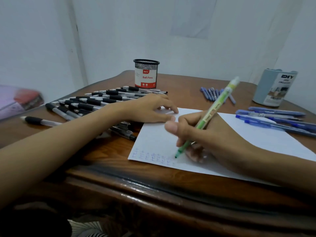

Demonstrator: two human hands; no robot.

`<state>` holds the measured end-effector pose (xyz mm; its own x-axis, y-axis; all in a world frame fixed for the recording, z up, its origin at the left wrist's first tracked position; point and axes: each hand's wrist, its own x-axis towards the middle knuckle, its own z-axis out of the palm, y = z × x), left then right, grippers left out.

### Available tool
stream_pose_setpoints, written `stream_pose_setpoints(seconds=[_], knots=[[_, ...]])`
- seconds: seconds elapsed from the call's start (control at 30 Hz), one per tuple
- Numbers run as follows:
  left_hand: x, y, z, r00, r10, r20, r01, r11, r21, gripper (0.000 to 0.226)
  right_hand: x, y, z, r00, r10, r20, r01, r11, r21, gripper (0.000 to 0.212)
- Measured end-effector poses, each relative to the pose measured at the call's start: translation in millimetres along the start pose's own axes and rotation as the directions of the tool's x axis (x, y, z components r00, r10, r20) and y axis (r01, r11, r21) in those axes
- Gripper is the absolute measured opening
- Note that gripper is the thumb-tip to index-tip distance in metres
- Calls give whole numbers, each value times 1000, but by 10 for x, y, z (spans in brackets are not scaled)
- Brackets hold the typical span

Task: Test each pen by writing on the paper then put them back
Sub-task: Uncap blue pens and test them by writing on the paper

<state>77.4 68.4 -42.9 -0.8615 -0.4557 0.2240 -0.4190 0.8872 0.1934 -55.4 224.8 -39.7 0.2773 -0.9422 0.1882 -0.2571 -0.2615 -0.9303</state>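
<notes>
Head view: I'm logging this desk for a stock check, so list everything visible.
paper: one, white, desk centre, blue marks near its front edge
green pen: one, green, tip at paper
black pens: many, clear with black grips, piled left, one apart
blue pens: several, blue, right edge and back
cup: one, black mesh, red-white label, back centre
organizer: one, pale blue, back right
desk: one, brown wood
left hand: rests on paper's far corner
right hand: grips green pen
</notes>
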Motion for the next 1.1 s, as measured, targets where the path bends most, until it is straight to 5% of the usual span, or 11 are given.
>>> stream_pose_setpoints(seconds=[0.43, 1.1], knots=[[19, -24, 21, 1000, 11, -27, -11, 1000, -4, 32, 19, 12, 10, 993, -99, 61, 107, 981, -163, 41], [13, -27, 18, 1000, -17, -9, 17, 1000, -10, 32, 17, 2, -7, 996, -66, 61, 73, 991, -112, 38]])
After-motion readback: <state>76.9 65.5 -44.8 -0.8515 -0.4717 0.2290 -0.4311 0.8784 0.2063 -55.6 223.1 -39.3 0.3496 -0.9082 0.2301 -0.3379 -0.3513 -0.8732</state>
